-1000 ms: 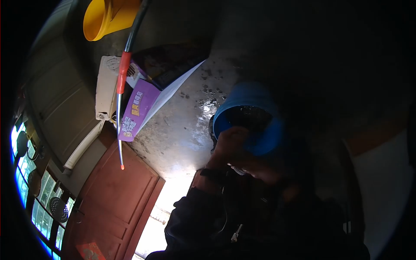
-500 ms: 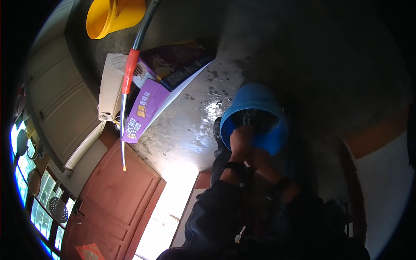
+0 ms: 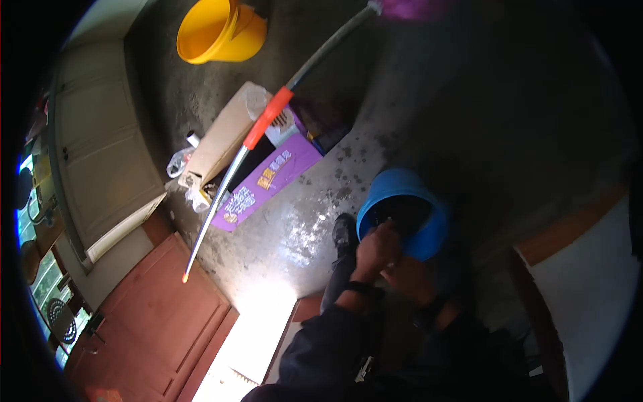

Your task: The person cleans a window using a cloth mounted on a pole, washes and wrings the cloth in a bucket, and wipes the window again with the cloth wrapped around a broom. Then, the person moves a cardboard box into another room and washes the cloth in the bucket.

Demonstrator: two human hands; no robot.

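A blue bucket (image 3: 402, 184) stands on the concrete floor in front of me, its inside mostly in dark shadow. My left hand (image 3: 378, 251) is closed at the near side of its opening, fingers curled together. My right hand (image 3: 407, 273) is pressed up close beside it, also closed and in deep shadow. Both are at the bucket's near rim. Something dark and wet-looking seems to hang by the fingers into the bucket, too dim to name.
A mop handle with a red sleeve (image 3: 268, 119) slants across the view, a purple mop head (image 3: 408, 8) at its top. Below it sits an open purple carton (image 3: 274, 181). A yellow bucket (image 3: 221, 37) stands farther off. Lower left is a reddish-brown door (image 3: 144, 321). Wet spots mark the floor.
The view has shifted, so the bucket, carton and yellow bucket appear displaced. My hands stay together at the bucket, and more of the mop with its purple head now shows.
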